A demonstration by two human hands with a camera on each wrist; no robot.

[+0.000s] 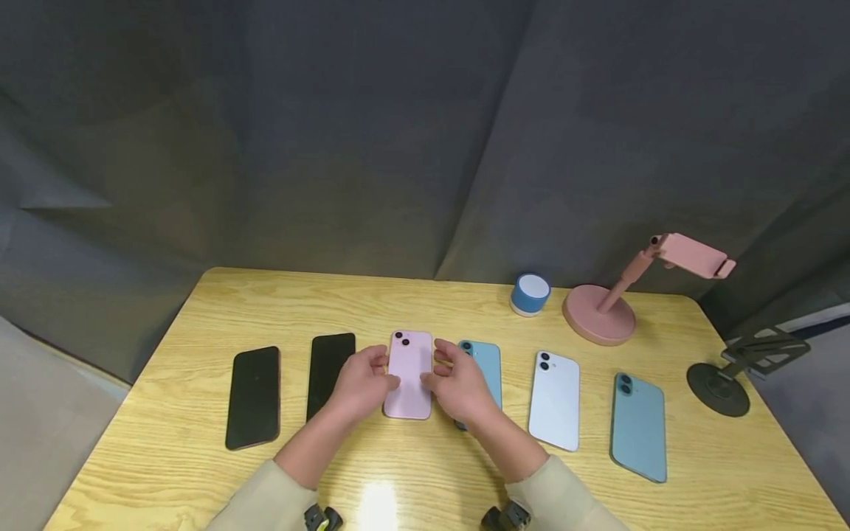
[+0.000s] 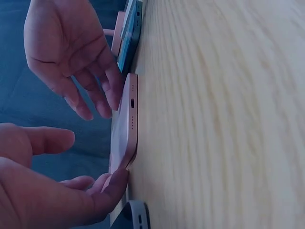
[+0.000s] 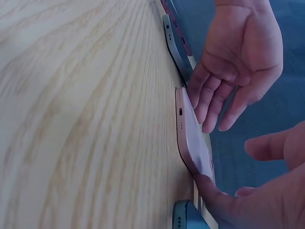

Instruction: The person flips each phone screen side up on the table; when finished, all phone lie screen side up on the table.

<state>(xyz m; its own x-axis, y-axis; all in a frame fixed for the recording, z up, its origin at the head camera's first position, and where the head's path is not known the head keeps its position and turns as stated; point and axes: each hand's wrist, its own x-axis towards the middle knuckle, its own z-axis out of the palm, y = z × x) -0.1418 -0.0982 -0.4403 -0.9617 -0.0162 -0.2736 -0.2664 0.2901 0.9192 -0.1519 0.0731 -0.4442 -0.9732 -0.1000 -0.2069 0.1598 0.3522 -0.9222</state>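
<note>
A pink phone (image 1: 409, 387) lies back up on the wooden table between my two hands, its two-lens camera at the far left corner. My left hand (image 1: 361, 383) is at its left edge, my right hand (image 1: 460, 385) at its right edge. In the left wrist view the left fingertips (image 2: 116, 181) meet the pink phone's side at table level, the thumb raised apart from it. The right wrist view shows right fingertips (image 3: 207, 186) low against the opposite side, thumb also lifted. A black-screened phone (image 1: 328, 361) is partly covered by the left hand, a blue phone (image 1: 490, 361) by the right.
Another black-screened phone (image 1: 254, 398) lies at the left. To the right are a white phone (image 1: 555, 402) and a second blue phone (image 1: 639, 428). Behind stand a small blue and white cylinder (image 1: 530, 295) and a pink phone stand (image 1: 600, 317); a black stand (image 1: 720, 387) is by the right edge.
</note>
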